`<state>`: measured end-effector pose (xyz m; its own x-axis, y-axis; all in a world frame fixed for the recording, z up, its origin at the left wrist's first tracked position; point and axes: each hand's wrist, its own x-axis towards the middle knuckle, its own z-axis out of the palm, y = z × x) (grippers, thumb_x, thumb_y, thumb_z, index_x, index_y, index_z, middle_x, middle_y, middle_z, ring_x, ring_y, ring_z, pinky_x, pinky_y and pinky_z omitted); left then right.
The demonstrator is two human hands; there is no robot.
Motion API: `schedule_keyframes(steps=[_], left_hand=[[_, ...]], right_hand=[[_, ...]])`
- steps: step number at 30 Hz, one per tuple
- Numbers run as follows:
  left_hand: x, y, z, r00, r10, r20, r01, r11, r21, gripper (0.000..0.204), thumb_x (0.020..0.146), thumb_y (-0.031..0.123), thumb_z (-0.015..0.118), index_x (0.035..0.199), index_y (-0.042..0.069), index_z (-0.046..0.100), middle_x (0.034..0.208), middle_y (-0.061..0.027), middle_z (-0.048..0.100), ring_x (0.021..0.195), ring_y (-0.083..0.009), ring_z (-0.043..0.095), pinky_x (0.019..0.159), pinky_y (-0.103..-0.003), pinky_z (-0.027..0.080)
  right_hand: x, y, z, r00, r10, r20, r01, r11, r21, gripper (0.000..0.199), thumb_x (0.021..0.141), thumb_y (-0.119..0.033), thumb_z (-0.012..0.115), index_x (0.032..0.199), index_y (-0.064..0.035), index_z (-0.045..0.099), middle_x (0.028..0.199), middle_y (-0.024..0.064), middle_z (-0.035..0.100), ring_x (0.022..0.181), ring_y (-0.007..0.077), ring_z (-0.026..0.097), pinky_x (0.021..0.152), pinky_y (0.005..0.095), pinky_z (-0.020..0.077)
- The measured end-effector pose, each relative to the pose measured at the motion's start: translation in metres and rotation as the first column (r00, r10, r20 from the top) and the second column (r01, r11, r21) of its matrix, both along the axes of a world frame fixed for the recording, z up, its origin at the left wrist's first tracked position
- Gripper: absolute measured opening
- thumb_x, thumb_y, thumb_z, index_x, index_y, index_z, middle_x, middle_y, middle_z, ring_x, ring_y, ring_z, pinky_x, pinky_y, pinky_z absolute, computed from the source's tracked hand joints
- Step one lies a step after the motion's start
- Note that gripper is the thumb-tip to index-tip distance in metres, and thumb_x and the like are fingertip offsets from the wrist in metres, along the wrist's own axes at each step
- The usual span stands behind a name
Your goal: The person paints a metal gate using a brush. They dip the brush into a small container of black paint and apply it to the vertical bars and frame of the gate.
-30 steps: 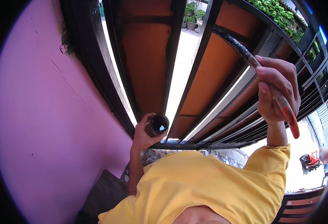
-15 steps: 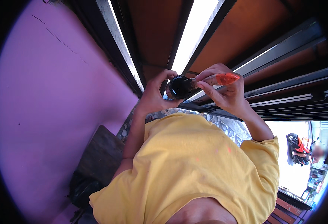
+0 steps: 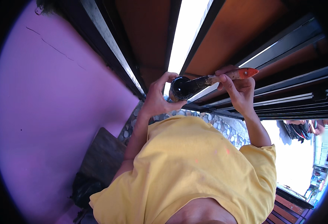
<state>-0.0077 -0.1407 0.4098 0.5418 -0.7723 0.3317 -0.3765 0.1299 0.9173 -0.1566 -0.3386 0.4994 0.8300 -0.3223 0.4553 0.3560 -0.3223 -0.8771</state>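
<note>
Now the left hand [image 3: 157, 98] is gripping a small round black paint pot [image 3: 180, 87] while the right hand [image 3: 236, 87], lowered from the dark metal gate bars [image 3: 283, 48], is dipping an orange-handled paintbrush [image 3: 223, 76] into it, probably reloading.

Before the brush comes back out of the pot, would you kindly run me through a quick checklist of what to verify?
1. Left hand grips the pot: ok.
2. Right hand holds the brush by its orange handle: ok.
3. Bristles inside the pot: ok.
4. Paint level in the pot: cannot tell, its inside shows only black.
5. Drips on the yellow shirt: not ok, a few small pinkish spots.
</note>
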Motion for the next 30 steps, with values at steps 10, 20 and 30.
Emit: schedule_keyframes(steps=[10, 20, 30], left_hand=[[-0.002, -0.005, -0.002, 1.000, 0.015, -0.017, -0.015, 1.000, 0.021, 0.068, 0.056, 0.020, 0.090, 0.114, 0.005, 0.059, 0.100, -0.0098, 0.068, 0.100, -0.0221, 0.066, 0.092, -0.034, 0.048], [-0.007, -0.005, 0.001, 0.999, -0.009, 0.039, 0.006, 0.997, 0.075, 0.065, 0.060, 0.013, 0.088, 0.116, 0.005, 0.057, 0.102, -0.0062, 0.066, 0.103, -0.0146, 0.062, 0.095, -0.031, 0.046], [-0.010, -0.011, -0.011, 0.999, 0.040, -0.002, -0.040, 0.998, -0.045, 0.065, 0.058, 0.021, 0.090, 0.112, 0.003, 0.059, 0.099, -0.0104, 0.067, 0.098, -0.0218, 0.063, 0.092, -0.034, 0.047]], right_hand=[[-0.024, -0.009, 0.058, 0.931, 0.225, -0.288, -0.331, 0.854, -0.401, 0.019, 0.080, -0.005, 0.073, 0.099, -0.0040, 0.072, 0.104, 0.0129, 0.069, 0.090, 0.0247, 0.071, 0.076, 0.0305, 0.0589], [-0.020, -0.013, 0.081, 0.930, 0.250, -0.268, -0.351, 0.820, -0.452, 0.020, 0.078, -0.008, 0.073, 0.098, -0.0055, 0.073, 0.097, 0.0108, 0.071, 0.083, 0.0252, 0.071, 0.075, 0.0319, 0.0570], [-0.008, -0.024, 0.003, 0.987, 0.047, -0.155, -0.035, 0.996, 0.079, 0.022, 0.096, -0.022, 0.066, 0.103, -0.0014, 0.069, 0.092, 0.0106, 0.073, 0.079, 0.0163, 0.073, 0.075, 0.0297, 0.0594]])
